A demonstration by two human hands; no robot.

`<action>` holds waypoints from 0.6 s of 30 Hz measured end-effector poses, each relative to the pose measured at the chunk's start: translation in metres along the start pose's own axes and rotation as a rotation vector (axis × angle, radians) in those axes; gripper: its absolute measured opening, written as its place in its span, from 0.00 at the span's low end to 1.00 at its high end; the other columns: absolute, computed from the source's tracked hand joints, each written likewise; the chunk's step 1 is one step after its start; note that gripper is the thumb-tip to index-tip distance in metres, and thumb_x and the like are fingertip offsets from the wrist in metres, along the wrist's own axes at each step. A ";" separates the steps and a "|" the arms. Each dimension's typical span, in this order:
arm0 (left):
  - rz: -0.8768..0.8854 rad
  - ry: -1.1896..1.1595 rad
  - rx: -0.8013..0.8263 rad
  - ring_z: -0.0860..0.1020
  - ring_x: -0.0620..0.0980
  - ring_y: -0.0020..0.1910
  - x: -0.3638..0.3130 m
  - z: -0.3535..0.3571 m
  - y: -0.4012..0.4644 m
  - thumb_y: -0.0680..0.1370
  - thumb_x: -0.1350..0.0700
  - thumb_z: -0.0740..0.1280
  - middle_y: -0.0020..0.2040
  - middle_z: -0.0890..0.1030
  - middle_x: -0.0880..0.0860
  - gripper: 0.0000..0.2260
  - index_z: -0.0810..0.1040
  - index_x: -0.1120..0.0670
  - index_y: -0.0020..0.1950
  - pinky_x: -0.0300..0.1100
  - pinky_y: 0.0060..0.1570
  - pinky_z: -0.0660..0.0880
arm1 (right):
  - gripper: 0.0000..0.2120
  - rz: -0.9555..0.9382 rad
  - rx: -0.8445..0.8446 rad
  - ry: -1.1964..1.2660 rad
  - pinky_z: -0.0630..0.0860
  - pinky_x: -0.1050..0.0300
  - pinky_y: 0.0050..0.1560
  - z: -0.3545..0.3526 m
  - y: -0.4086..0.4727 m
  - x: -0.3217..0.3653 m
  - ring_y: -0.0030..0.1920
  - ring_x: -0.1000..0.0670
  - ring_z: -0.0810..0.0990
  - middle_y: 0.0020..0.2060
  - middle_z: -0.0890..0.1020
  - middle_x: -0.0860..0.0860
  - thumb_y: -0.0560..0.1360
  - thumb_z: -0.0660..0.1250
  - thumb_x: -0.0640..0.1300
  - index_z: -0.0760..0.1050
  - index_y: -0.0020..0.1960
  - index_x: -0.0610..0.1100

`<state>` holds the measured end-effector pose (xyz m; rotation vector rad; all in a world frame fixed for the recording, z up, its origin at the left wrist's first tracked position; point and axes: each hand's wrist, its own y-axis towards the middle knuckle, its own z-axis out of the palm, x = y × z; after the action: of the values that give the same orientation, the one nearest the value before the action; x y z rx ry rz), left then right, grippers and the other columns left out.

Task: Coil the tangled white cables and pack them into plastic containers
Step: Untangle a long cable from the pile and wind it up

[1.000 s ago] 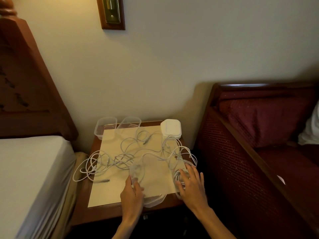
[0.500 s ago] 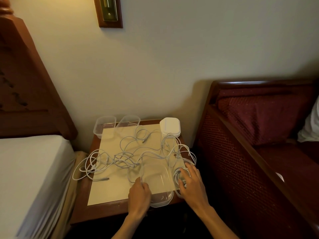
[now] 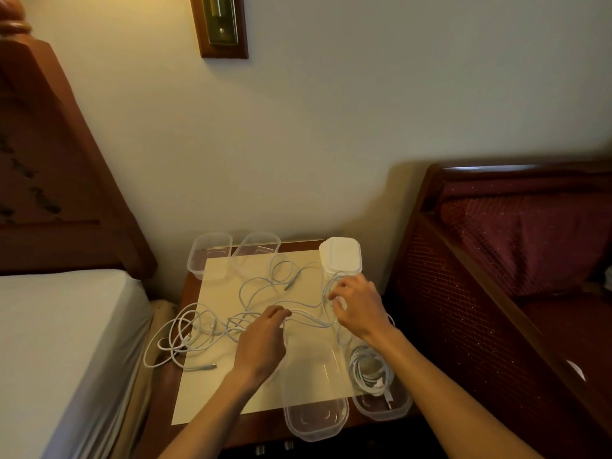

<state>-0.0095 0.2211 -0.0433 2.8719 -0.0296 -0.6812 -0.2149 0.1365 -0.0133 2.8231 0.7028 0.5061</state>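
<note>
Head view, left hand (image 3: 261, 339) pinching tangled white cables (image 3: 251, 313); right hand (image 3: 359, 304) pinching another strand

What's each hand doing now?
Left hand: pinching a cable.
Right hand: fingers curled on cable loops.

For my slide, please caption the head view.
Both hands, left hand and right hand, pinch tangled white cables on nightstand.
</note>
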 end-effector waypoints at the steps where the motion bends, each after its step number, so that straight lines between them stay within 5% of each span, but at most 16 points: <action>1: -0.002 0.054 0.079 0.77 0.52 0.60 0.006 0.001 0.009 0.77 0.60 0.64 0.67 0.73 0.44 0.20 0.72 0.47 0.68 0.50 0.51 0.77 | 0.10 -0.053 0.139 -0.005 0.70 0.50 0.58 0.001 0.008 0.003 0.55 0.52 0.72 0.51 0.81 0.55 0.77 0.65 0.52 0.82 0.53 0.51; 5: 0.002 0.219 0.262 0.75 0.53 0.63 0.024 0.007 0.034 0.76 0.55 0.66 0.68 0.73 0.46 0.22 0.69 0.45 0.70 0.50 0.54 0.75 | 0.19 -0.159 0.500 -0.130 0.67 0.49 0.56 0.019 0.028 0.013 0.53 0.50 0.73 0.51 0.82 0.52 0.72 0.69 0.60 0.80 0.57 0.50; 9: 0.000 0.318 0.273 0.76 0.56 0.61 0.038 0.014 0.048 0.75 0.52 0.67 0.64 0.75 0.50 0.23 0.69 0.47 0.69 0.50 0.50 0.74 | 0.05 -0.218 0.445 -0.137 0.76 0.49 0.48 0.030 0.045 0.015 0.39 0.48 0.76 0.38 0.81 0.50 0.72 0.70 0.47 0.80 0.43 0.46; 15: 0.011 0.255 0.083 0.78 0.52 0.52 0.043 -0.007 0.066 0.78 0.49 0.67 0.53 0.81 0.50 0.09 0.79 0.49 0.57 0.46 0.41 0.72 | 0.11 -0.062 0.207 0.239 0.76 0.58 0.45 0.014 0.078 0.016 0.42 0.55 0.78 0.46 0.85 0.50 0.77 0.68 0.49 0.83 0.55 0.47; 18: 0.081 0.120 -0.131 0.77 0.49 0.47 0.048 -0.035 0.084 0.79 0.53 0.67 0.48 0.82 0.49 0.05 0.81 0.52 0.51 0.43 0.40 0.73 | 0.12 -0.017 0.085 0.324 0.79 0.50 0.49 0.001 0.090 0.014 0.43 0.52 0.80 0.47 0.85 0.50 0.76 0.70 0.48 0.82 0.57 0.46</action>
<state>0.0506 0.1423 -0.0184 2.7627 -0.0803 -0.4770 -0.1648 0.0648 0.0131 2.8392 0.8214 0.9673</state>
